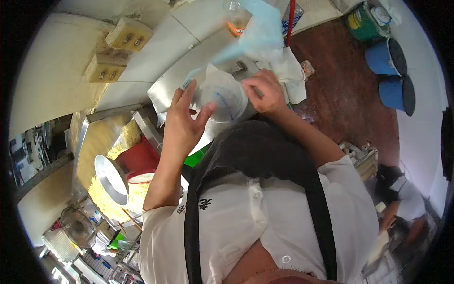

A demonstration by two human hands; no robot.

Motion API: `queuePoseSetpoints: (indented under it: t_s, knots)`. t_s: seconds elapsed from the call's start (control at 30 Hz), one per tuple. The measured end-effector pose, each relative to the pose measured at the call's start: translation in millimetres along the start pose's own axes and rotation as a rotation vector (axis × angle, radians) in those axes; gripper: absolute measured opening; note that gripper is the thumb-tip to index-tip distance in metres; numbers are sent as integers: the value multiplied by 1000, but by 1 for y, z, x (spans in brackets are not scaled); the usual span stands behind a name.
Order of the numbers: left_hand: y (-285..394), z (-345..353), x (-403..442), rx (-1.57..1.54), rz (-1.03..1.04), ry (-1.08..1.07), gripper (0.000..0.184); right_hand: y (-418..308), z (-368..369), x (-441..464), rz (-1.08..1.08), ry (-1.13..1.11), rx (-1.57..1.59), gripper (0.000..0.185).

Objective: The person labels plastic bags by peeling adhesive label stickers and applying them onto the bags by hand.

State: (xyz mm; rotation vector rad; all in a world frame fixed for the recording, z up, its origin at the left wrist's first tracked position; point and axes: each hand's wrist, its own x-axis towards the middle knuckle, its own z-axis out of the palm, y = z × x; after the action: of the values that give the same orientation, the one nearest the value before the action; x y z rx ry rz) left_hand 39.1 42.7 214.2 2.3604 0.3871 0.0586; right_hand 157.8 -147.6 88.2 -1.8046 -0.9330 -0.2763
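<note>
On the metal counter, a translucent round plastic container (222,102) with blue print sits between my hands, a white paper-like sheet (216,78) at its far side. My left hand (184,116) is at its left, fingers stretched and thumb apart, the thumb overlapping the container's side. My right hand (265,90) is at its right rim with the fingers curled; what they pinch, if anything, is hidden. Beyond it, a blurred pale-blue plastic bag (262,33) rises from the counter beside white wrapping (288,71).
A bottle with orange liquid (235,26) stands at the counter's back. To my left, a metal bowl (112,180) and a red container (137,161) sit among yellow noodle-like food (99,194). Blue buckets (380,57) stand at the right wall. Another person (406,194) is at lower right.
</note>
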Motion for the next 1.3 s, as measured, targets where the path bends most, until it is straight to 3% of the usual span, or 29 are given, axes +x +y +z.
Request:
queuePoseSetpoints:
  t_s: [0.17,0.43,0.6,0.7,0.8,0.9,0.93,1.03,1.07,1.17,1.2,1.23,1.3]
  knots:
    - [-4,7,8,-91,-8,88,48,11,32,-32,-176,-138,29,29]
    - [-5,9,5,-51,47,58,43,-17,29,-15,645,-191,475,51]
    - [-5,14,4,-99,13,56,41,59,87,-23,960,-336,727,59]
    - [-5,16,0,-142,-31,59,41,42,78,-13,701,57,554,58]
    - [-5,18,1,-127,-17,68,41,-9,78,-12,518,-37,524,54]
    - [-3,17,1,-88,-17,71,40,48,98,-32,748,-175,573,52]
    - [-5,19,0,-121,-14,79,39,55,91,-28,834,-254,771,49]
    - [0,21,0,-124,7,95,38,9,74,-8,613,-17,416,50]
    - [3,21,-2,-110,21,96,37,3,84,-17,443,34,460,52]
    - [-2,19,0,-101,-36,119,35,59,106,-47,749,-281,431,51]
    - [-2,20,2,-110,-2,132,32,79,102,-45,961,-420,555,48]
    - [-2,20,-2,-119,21,142,28,84,86,-52,738,-402,487,42]
    - [-8,21,-9,-108,75,197,22,95,82,-61,690,-278,158,36]
